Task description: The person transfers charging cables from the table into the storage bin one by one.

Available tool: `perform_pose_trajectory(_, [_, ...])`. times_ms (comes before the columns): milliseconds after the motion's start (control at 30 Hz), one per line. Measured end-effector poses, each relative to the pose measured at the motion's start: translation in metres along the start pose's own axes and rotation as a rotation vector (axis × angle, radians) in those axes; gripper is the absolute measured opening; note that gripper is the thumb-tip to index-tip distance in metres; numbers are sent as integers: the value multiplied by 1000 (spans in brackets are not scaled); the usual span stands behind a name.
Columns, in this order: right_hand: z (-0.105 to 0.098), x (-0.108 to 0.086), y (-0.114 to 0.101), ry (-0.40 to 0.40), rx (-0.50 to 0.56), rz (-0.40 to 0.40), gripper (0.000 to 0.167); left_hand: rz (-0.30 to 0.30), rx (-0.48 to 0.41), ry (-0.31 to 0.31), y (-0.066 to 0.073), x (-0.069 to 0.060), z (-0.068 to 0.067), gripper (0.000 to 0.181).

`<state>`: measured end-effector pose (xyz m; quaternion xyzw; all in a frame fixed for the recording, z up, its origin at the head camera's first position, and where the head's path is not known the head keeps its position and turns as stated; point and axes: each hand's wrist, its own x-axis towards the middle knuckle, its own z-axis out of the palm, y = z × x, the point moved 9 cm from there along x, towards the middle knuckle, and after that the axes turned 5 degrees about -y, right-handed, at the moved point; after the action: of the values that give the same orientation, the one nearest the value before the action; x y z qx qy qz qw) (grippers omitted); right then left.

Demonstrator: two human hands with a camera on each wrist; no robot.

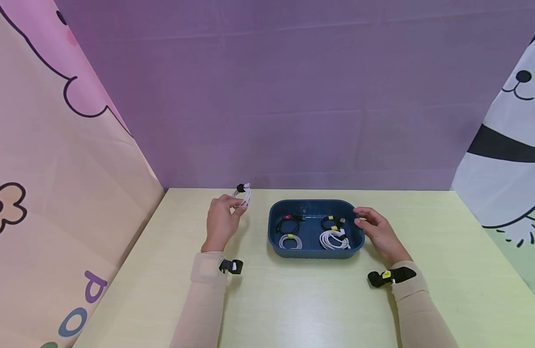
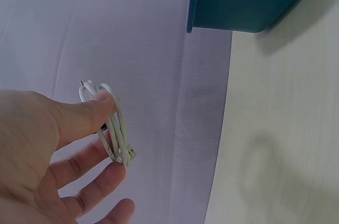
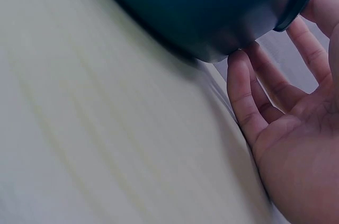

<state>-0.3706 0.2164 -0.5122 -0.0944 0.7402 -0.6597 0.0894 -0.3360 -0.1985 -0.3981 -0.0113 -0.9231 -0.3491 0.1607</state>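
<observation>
Between thumb and fingers my left hand (image 1: 221,221) pinches a coiled white cable (image 2: 117,131), held up off the table left of a blue bin (image 1: 313,254). A black tie (image 1: 240,187) wraps that coil. My right hand (image 1: 382,238) grips the bin's right end, thumb at the rim and fingertips against the outer wall (image 3: 212,28). Inside the bin lie a black cable with a red part (image 1: 288,225) at back left, a white coil with a yellow tie (image 1: 290,241) at front left, a black cable with yellow ties (image 1: 333,223) at back right, and a thicker white coil (image 1: 334,239) at front right.
The bin stands on a pale wooden table (image 1: 306,299). A purple cloth (image 1: 306,96) hangs along the table's back edge. Printed cloths with cartoon figures stand at the left (image 1: 76,193) and right (image 1: 498,183).
</observation>
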Motion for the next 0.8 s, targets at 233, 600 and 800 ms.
perform_pose_trajectory(233, [1, -1, -2, 0, 5, -9, 47, 27, 8, 9, 4, 1, 1, 20])
perform_pose_trajectory(600, [0, 1, 1, 2, -6, -7, 45, 73, 27, 33, 12, -1, 1, 19])
perform_pose_trajectory(800, [0, 1, 2, -2, -10, -8, 48, 87, 25, 36, 15, -1, 2, 20])
